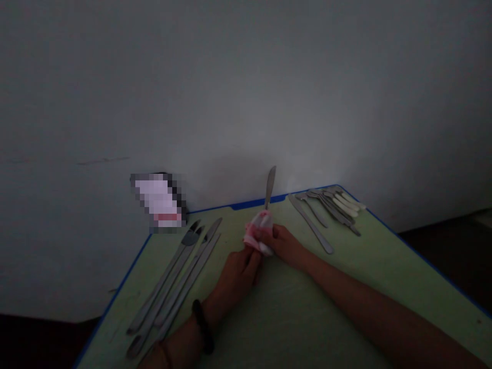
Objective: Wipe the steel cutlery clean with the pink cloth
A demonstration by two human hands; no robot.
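Note:
A table knife [270,185] points up and away, its blade bare above a pink and white cloth [262,225]. The cloth is bunched around the knife's lower part and hides the handle. My right hand [283,245] grips the cloth from the right, thumb across its front. Just below, my left hand [239,271] is closed at the lower end of the knife, its fingertips partly hidden against the cloth. A dark bracelet [203,326] circles my left wrist.
Several long pieces of cutlery [180,277] lie side by side on the green table [307,312] at left. At right rest a single knife [311,224] and a cluster of spoons, forks and white-handled pieces [348,205]. A blurred-out phone-like object [159,200] leans on the wall [246,92].

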